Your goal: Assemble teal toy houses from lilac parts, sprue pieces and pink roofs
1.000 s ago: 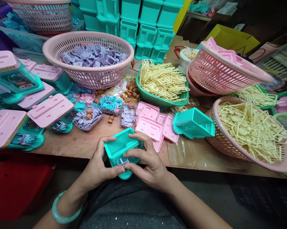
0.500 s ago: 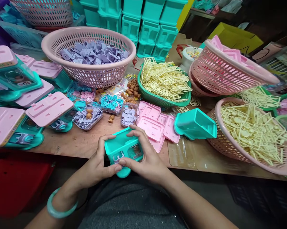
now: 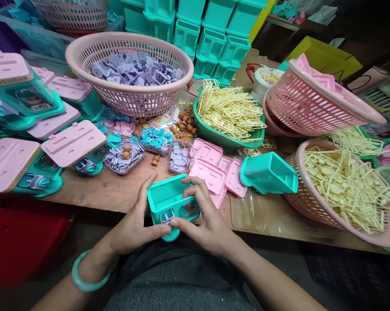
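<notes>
Near the table's front edge I hold a teal plastic toy housing (image 3: 158, 199), its hollow top facing up. A small purple part (image 3: 167, 216) sits on its front, beside a little window with a sticker. My left hand (image 3: 130, 229) is closed around the left side, thumb at the purple part. From the right, my right hand (image 3: 211, 222) grips the housing, with its thumb against the purple part and bent fingers at the right rim. Pink lids (image 3: 209, 175) lie just behind the housing. Another teal housing (image 3: 269, 172) rests on its side to the right.
Finished-looking teal toys with pink tops (image 3: 74, 143) crowd the left. A pink basket of purple parts (image 3: 130, 88) stands behind, near small trays (image 3: 156, 139) of pieces. Cream frames fill a green basket (image 3: 230, 140) and a pink basket (image 3: 298, 190). Teal housings (image 3: 210, 47) are stacked at the back.
The view has shifted slightly, so the scene sits a little further right. My left fingers have lifted somewhat from the rim, and my right fingers have bent more; both thumbs stay at the purple part.
</notes>
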The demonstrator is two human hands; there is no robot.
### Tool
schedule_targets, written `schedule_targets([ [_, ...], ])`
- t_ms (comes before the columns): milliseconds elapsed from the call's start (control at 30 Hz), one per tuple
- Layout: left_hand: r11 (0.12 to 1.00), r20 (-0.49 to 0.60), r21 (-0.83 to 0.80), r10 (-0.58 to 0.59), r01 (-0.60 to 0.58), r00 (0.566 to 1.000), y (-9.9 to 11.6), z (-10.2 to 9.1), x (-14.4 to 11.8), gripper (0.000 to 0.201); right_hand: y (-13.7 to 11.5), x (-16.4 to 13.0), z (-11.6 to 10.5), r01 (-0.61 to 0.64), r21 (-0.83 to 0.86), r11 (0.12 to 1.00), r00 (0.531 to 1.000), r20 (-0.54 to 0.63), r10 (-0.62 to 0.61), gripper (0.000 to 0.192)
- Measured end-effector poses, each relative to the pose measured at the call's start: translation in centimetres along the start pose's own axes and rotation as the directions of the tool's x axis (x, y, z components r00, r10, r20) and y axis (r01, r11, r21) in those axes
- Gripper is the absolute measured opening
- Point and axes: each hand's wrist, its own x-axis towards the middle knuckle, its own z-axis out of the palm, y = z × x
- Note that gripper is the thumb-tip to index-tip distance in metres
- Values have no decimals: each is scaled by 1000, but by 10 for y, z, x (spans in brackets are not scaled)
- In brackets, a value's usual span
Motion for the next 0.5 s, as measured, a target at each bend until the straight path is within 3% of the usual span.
schedule_targets([
  [167,996,-70,-88,-10,4,998,1,-1,7,114,4,10,-5,81,27,996,995,51,-82,45],
  [333,963,-124,-268,-15,-19,992,-1,2,7,103,-2,27,-2,-15,82,997,1000,-1,15,40],
  [500,963,-205,-268,-37,-20,978,3,9,5,95,-6,30,0,-82,86,993,995,54,78,45],
])
